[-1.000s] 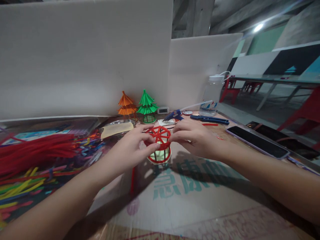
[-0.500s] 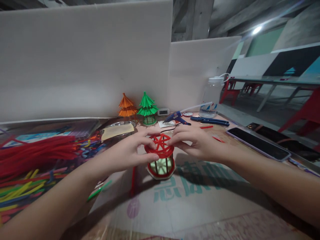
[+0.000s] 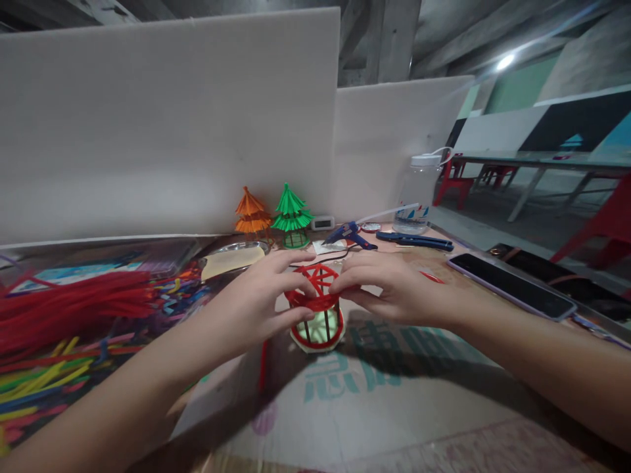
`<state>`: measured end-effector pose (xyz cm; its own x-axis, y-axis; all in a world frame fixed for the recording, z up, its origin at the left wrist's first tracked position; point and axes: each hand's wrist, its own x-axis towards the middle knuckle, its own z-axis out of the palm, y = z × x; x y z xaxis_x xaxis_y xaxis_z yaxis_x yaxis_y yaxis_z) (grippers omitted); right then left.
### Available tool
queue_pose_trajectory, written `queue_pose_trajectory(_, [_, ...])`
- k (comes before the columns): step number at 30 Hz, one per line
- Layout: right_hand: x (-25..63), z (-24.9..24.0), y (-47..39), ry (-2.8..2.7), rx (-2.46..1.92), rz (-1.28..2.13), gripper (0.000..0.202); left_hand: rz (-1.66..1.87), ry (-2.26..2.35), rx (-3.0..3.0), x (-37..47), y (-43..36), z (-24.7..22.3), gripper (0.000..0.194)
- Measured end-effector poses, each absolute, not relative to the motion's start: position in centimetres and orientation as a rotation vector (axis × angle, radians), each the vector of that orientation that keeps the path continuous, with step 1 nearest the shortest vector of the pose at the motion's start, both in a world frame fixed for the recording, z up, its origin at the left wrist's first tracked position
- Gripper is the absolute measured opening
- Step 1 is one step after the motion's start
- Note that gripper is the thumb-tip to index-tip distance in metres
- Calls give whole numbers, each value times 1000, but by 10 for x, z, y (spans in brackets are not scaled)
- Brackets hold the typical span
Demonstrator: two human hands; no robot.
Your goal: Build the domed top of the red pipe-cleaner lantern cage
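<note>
A small round pavilion model stands upright on the table in front of me, with a red pipe-cleaner top ring (image 3: 320, 303) and crossing red spokes. Thin dark posts join the ring to a pale base (image 3: 318, 340) edged in red. My left hand (image 3: 263, 286) grips the ring's left side, fingertips over the rim and thumb low at the front. On the opposite side, my right hand (image 3: 394, 282) pinches the rim between thumb and fingers. Both sets of fingers hide parts of the ring.
Behind stand an orange model (image 3: 252, 211), a green model (image 3: 292, 213), a blue glue gun (image 3: 349, 232) and a water bottle (image 3: 414, 197). Dark blue pliers-like tool (image 3: 414, 240) and a phone (image 3: 510, 284) lie right. Red pipe cleaners (image 3: 83, 302) and coloured ones (image 3: 44, 374) lie left.
My right hand has shifted left along the ring towards its front. My left fingers have moved slightly inward and down on the rim. The model stays in place.
</note>
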<state>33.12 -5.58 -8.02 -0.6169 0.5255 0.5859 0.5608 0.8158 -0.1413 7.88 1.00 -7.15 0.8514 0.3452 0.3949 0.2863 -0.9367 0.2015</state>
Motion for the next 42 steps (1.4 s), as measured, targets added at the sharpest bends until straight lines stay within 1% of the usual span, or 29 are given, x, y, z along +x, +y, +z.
queue_pose_trajectory(7, [330, -79, -55, -2361, -738, -162, 20, 648, 467, 2908, 80, 8, -70, 14])
queue_pose_trajectory(13, [332, -84, -51, -2348, -728, -200, 20, 641, 468, 2906, 81, 9, -70, 14])
queue_pose_trajectory(17, [332, -85, -50, -2355, -719, -187, 20, 672, 565, 2891, 78, 9, -70, 28])
queue_pose_trajectory(22, [330, -83, -51, -2363, -702, -181, 20, 623, 600, 2959, 79, 9, -69, 27])
queue_pose_trajectory(25, [331, -84, -50, -2366, -671, -221, 24, 603, 633, 2948, 83, 7, -70, 36])
queue_pose_trajectory(27, [331, -85, -49, -2364, -641, -285, 25, 606, 662, 2920, 87, 4, -71, 38])
queue_pose_trajectory(33, [330, -78, -60, -2479, -647, -533, 28, 689, 706, 2827, 91, -1, -74, 33])
queue_pose_trajectory(39, [329, -76, -61, -2473, -624, -413, 24, 650, 651, 2819, 86, 4, -75, 27])
queue_pose_trajectory(42, [329, -79, -57, -2463, -627, -367, 22, 752, 707, 2853, 85, 3, -74, 23])
